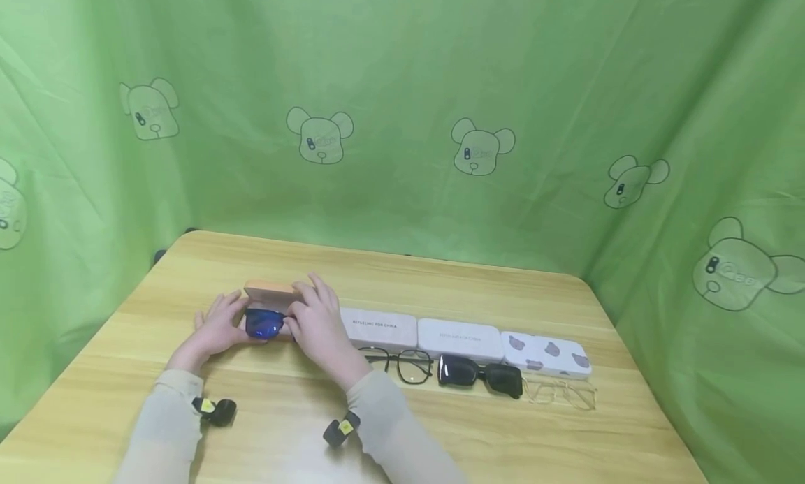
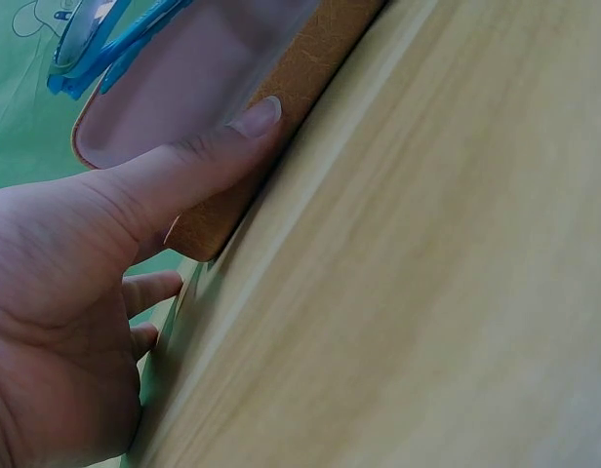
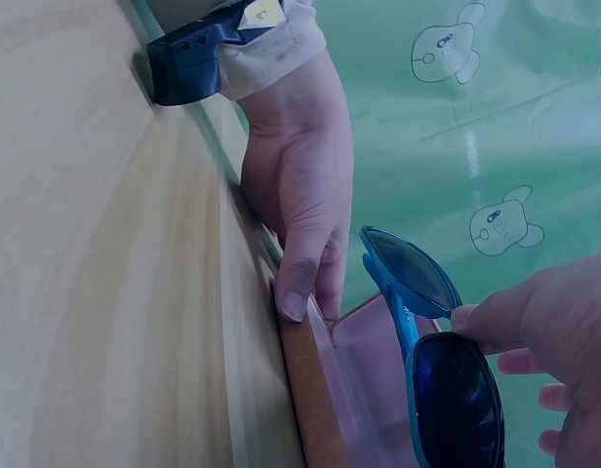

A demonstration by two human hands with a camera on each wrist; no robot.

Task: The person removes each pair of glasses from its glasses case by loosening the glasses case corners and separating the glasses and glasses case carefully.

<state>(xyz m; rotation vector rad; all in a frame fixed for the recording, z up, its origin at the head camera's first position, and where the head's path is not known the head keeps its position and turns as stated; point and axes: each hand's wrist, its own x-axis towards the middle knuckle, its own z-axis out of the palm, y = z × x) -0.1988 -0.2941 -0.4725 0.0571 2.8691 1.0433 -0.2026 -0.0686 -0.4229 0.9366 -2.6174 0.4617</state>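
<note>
Blue-framed sunglasses (image 1: 264,324) with dark blue lenses hang over an open glasses case (image 1: 269,286), arms folded. My right hand (image 1: 319,328) pinches them at the bridge, as the right wrist view shows with the sunglasses (image 3: 457,400) beside the fingertips. The case is brown-orange outside with a pale pink lining; its lid stands up at the back. At the case's left end, my left hand (image 1: 216,328) grips it. In the left wrist view the thumb (image 2: 198,171) lies across the front wall of the case (image 2: 315,63).
To the right stand three closed cases in a row: a pale pink one (image 1: 379,330), a white one (image 1: 460,339) and a bear-patterned one (image 1: 547,353). Before them lie black-framed glasses (image 1: 415,367), black sunglasses (image 1: 459,371) and thin gold-framed glasses (image 1: 562,393). Green curtains (image 1: 402,65) surround the table (image 1: 534,442).
</note>
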